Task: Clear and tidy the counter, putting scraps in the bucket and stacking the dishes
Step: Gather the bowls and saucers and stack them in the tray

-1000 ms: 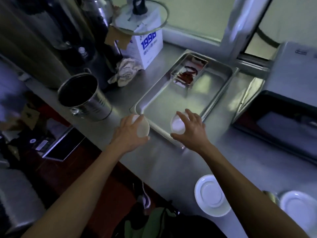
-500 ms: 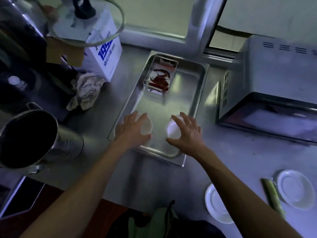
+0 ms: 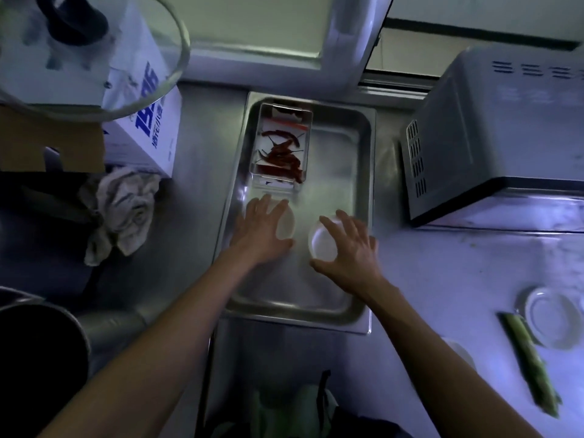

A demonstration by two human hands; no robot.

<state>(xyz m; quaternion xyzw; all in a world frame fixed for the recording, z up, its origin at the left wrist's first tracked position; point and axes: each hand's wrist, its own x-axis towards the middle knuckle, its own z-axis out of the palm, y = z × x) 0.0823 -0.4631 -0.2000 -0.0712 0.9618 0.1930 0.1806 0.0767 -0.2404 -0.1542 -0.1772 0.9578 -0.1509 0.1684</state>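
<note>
Each grip, left hand (image 3: 259, 227) and right hand (image 3: 350, 248), clasps a white dish (image 3: 320, 245) inside the tray (image 3: 363, 172).

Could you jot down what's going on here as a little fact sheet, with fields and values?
Setting: steel counter by a window
Left hand: grips a small white dish
Right hand: grips another small white dish
Where: both over the metal tray
Also in tray: clear box of dried red chillies
Nearby: microwave, rag, saucer, green stalk

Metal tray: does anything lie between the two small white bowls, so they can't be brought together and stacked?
Nothing visible: bare tray floor separates the bowl under the left hand from the bowl gripped by the right hand. The chili container sits farther back.
</note>
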